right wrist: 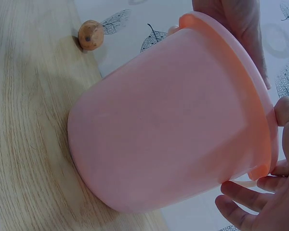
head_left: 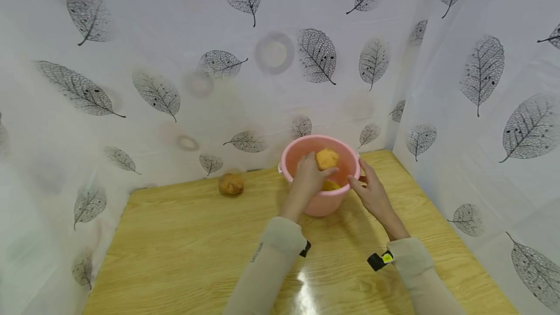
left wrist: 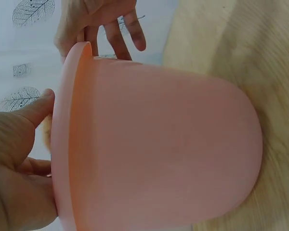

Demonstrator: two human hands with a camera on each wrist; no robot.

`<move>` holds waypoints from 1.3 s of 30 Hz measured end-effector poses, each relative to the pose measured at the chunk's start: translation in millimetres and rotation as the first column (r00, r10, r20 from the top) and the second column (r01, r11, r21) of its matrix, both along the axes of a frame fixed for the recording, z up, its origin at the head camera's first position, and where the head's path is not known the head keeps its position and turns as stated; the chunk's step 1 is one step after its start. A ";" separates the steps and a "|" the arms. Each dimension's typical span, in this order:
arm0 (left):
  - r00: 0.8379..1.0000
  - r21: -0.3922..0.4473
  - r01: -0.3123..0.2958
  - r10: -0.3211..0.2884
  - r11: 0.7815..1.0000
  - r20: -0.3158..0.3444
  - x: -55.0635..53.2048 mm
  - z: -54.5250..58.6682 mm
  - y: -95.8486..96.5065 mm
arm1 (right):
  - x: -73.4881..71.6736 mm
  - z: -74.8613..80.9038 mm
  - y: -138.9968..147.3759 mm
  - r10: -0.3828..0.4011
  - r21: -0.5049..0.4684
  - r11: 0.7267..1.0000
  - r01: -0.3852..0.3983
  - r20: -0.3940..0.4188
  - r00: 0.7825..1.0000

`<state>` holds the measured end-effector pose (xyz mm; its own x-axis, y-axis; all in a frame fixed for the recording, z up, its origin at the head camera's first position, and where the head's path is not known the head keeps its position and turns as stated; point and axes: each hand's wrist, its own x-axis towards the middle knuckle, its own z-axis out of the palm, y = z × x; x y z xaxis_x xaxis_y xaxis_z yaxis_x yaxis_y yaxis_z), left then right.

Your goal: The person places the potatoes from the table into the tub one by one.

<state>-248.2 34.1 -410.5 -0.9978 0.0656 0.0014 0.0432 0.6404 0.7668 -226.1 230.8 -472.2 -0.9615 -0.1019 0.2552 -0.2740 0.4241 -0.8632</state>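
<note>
A pink bucket (head_left: 321, 203) stands on the table near the back wall. Inside its mouth my left hand (head_left: 307, 174) holds a tan, lumpy potato (head_left: 327, 159) between thumb and fingers. In the left wrist view the left hand (left wrist: 14, 163) is at the rim, which hides most of what it holds. My right hand (head_left: 373, 193) grips the bucket's right rim, thumb on the near edge and fingers along the outside, as the right wrist view also shows. Lower in the bucket lies a yellow thing (head_left: 331, 185), partly hidden by the rim.
Another potato (head_left: 231, 183) lies on the wooden table (head_left: 188, 237), left of the bucket by the back edge. White sheeting with a leaf print (head_left: 245, 142) hangs along the back and right side of the table.
</note>
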 end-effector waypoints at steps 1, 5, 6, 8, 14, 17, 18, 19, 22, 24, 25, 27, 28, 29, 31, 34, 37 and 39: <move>1.000 -0.006 0.005 -0.005 1.000 0.009 0.3 -0.3 0.4 | -0.1 -0.3 0.0 -0.001 0.004 1.000 0.001 0.001 1.000; 0.999 -0.034 0.030 -0.030 0.999 0.019 1.9 -1.2 0.6 | -0.1 -1.6 0.0 -0.008 0.010 1.000 0.008 0.008 1.000; 0.999 -0.045 0.038 -0.037 0.998 0.009 2.2 -1.4 0.3 | -0.2 -1.6 -0.2 -0.009 0.010 1.000 0.009 0.010 1.000; 0.999 -0.061 0.047 -0.048 0.997 -0.005 2.6 -1.6 -0.4 | -0.6 -2.0 -0.4 -0.011 0.010 1.000 0.011 0.011 1.000; 0.997 -0.106 0.059 -0.064 0.993 -0.041 3.1 -2.2 -1.9 | -1.0 -3.0 -1.3 -0.011 0.001 1.000 0.011 0.009 1.000; 0.996 -0.104 0.063 -0.069 0.993 -0.055 3.4 -2.2 -3.8 | -1.2 -3.3 -1.2 -0.008 -0.008 1.000 0.008 0.013 1.000; 0.995 -0.101 0.065 -0.072 0.993 -0.065 3.6 -1.9 -4.8 | -1.2 -3.3 -1.0 -0.007 -0.011 1.000 0.007 0.015 1.000; 0.995 -0.097 0.066 -0.073 0.993 -0.073 3.7 -1.5 -5.9 | -1.2 -3.1 -0.9 -0.005 -0.012 1.000 0.005 0.016 1.000; 0.993 -0.086 0.063 -0.071 0.994 -0.089 4.3 -0.1 -10.5 | -0.9 -2.4 -0.3 -0.002 -0.009 1.000 0.002 0.014 1.000; 0.993 -0.078 0.055 -0.063 0.995 -0.101 4.5 0.7 -13.8 | -0.5 -1.4 0.2 -0.002 -0.008 1.000 0.002 0.011 1.000; 0.993 -0.074 0.047 -0.054 0.996 -0.103 4.9 1.1 -16.0 | -0.3 -1.0 -0.2 -0.001 -0.007 1.000 0.001 0.010 1.000; 0.993 -0.053 0.036 -0.042 0.998 -0.114 5.8 2.1 -20.6 | 0.0 -0.3 -0.9 0.000 -0.008 1.000 0.000 0.007 1.000; 0.991 -0.043 0.031 -0.036 0.999 -0.127 6.4 2.6 -23.0 | 0.1 -0.2 -1.2 0.001 -0.009 1.000 -0.001 0.006 1.000; 0.990 -0.033 0.027 -0.031 0.999 -0.140 6.9 3.0 -25.5 | 0.1 -0.2 -1.5 0.001 -0.009 1.000 -0.001 0.005 1.000; 0.984 -0.021 0.022 -0.025 1.000 -0.175 7.8 3.5 -31.0 | 0.2 -0.5 -1.9 0.000 -0.005 1.000 0.000 0.006 1.000; 0.977 -0.012 0.006 -0.009 1.000 -0.214 9.0 4.7 -40.0 | 0.0 -1.5 -1.7 -0.002 0.006 1.000 0.002 0.006 1.000; 0.978 0.002 -0.030 0.029 1.000 -0.205 9.9 5.8 -49.4 | -0.4 -2.6 -1.2 -0.005 0.016 1.000 0.005 0.010 1.000; 0.981 0.021 -0.054 0.056 0.998 -0.184 10.2 6.2 -56.3 | -0.4 -3.0 -1.0 -0.005 0.019 1.000 0.004 0.009 1.000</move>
<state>-238.0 -22.2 -404.3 -0.9824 0.0091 0.1866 0.1500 0.6339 0.7588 -226.6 229.8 -475.2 -0.9642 -0.1023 0.2446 -0.2643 0.4414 -0.8575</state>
